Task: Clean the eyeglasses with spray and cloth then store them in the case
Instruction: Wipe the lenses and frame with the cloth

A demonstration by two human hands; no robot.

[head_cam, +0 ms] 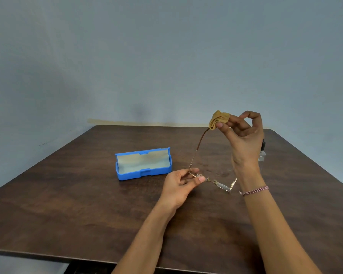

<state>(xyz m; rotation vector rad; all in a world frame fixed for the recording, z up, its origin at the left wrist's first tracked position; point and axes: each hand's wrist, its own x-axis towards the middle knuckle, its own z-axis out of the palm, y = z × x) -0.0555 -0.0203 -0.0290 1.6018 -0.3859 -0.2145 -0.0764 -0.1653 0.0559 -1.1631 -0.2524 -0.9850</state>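
Thin gold-framed eyeglasses (220, 184) hang above the table, one temple arm pointing up. My left hand (181, 184) pinches the frame at the left lens. My right hand (244, 135) pinches a crumpled tan cloth (218, 119) around the tip of the raised temple arm. A blue case (143, 165) lies open on the table to the left, showing a pale lining. The clear spray bottle (262, 153) with a dark cap stands behind my right wrist, mostly hidden.
The dark wooden table (67, 204) has its front edge near the bottom of the view and its back edge against a grey-blue wall (147, 56). A braided bracelet (255, 190) is on my right wrist.
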